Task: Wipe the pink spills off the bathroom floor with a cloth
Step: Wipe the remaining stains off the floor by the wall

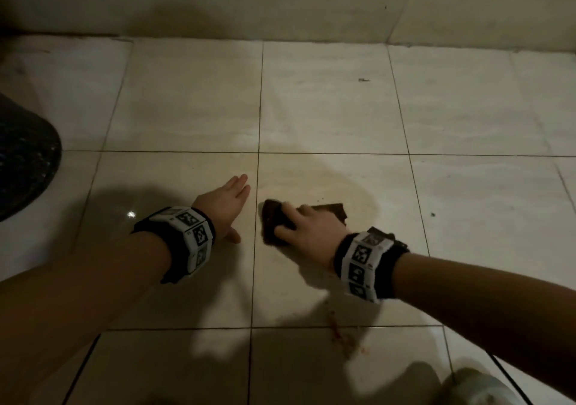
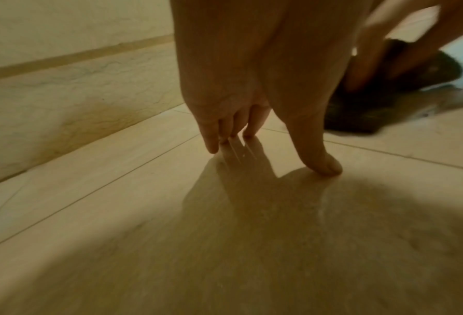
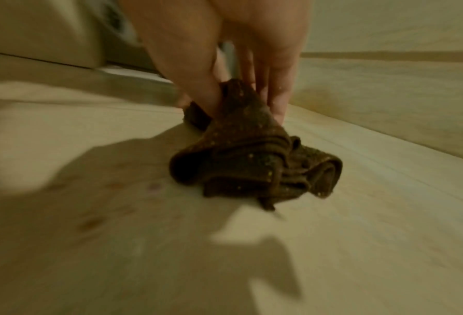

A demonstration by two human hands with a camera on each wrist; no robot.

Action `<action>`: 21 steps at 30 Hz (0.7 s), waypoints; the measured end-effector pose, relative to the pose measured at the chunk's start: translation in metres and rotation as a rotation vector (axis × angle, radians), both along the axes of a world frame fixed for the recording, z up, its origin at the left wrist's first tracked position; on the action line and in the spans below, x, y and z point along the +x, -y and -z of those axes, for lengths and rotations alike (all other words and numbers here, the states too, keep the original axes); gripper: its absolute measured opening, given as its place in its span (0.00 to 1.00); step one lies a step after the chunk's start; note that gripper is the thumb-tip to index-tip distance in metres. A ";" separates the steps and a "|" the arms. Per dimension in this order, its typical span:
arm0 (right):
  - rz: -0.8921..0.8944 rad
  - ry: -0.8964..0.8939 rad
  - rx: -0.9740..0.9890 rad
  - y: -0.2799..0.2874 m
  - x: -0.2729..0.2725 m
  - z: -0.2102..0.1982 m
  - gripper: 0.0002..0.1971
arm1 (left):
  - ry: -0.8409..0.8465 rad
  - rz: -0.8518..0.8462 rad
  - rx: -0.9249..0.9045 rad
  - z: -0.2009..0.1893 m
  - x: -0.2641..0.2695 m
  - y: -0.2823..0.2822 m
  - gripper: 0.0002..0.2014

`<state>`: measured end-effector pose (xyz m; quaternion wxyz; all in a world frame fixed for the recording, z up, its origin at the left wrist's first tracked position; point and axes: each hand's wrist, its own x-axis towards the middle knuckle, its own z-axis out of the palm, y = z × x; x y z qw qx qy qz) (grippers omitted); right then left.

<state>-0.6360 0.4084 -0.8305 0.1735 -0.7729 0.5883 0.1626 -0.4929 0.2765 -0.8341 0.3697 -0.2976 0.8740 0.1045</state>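
Dark brown cloth, bunched into folds, pressed to the floor under the right hand. Thumb and fingers curl round the upper bunch and pinch it; in the right wrist view the cloth rises to a peak between thumb and fingers, its lower folds spread on the tile just below the grip. Small pale specks dot the fabric.

Left hand sits just to the left of the cloth, apart from it. Fingers straight and close together, fingertips and thumb tip touching the tile; holds nothing. Left wrist view shows the cloth just beyond the thumb, with the right hand's fingers on it.

Pale glossy tiles with thin dark grout lines. A faint damp smear spreads over the tile beyond and to the right of the gripped cloth. Pinkish-red specks lie on the near side of the grip, below the right wrist, across a grout line; similar reddish blotches appear in the right wrist view to the left of the cloth, blurred.

Both wrists carry black bands with white marker tiles. Dark rounded object at far left, well apart from the hands. Wall base runs along the far edge of the floor. Shoe tip at bottom right, near the specks.
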 end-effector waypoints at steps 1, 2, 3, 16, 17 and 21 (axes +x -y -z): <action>-0.095 0.032 0.027 -0.015 0.008 0.001 0.25 | 0.003 0.006 0.002 0.001 -0.001 0.000 0.51; -0.211 0.054 -0.001 -0.031 0.012 0.007 0.29 | 0.010 0.010 0.004 0.001 -0.003 0.001 0.51; -0.283 0.071 -0.010 -0.048 0.016 0.013 0.31 | 0.016 0.012 0.003 0.001 -0.004 0.001 0.51; -0.085 0.095 -0.246 0.003 -0.035 -0.019 0.37 | 0.016 -0.002 0.011 0.006 -0.002 0.002 0.51; -0.051 0.003 -0.218 0.014 -0.042 -0.022 0.35 | 0.016 0.000 0.009 0.006 -0.002 0.002 0.51; 0.060 -0.122 -0.064 0.018 -0.056 -0.013 0.31 | 0.014 0.000 0.008 0.007 -0.001 0.001 0.51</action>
